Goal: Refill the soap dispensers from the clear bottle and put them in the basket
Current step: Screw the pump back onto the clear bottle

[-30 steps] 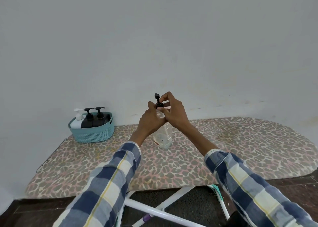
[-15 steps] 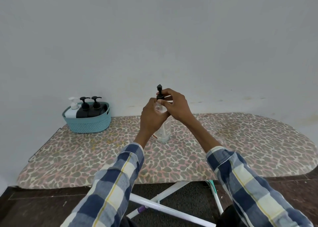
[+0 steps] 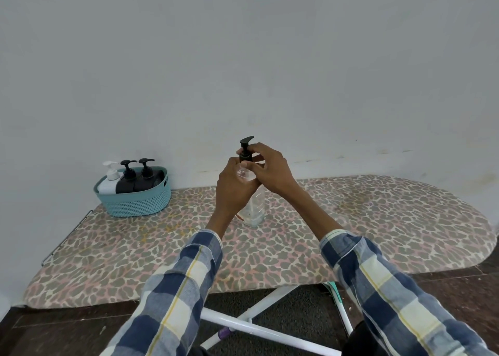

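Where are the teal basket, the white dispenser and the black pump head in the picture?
teal basket (image 3: 140, 206): head view, on its woven front wall.
white dispenser (image 3: 108, 185): head view, on its white body, leftmost in the basket.
black pump head (image 3: 246, 141): head view, on its nozzle top.

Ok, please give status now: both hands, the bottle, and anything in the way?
Left hand grips clear bottle. Right hand on black pump. Three dispensers in basket. Nothing in the way.
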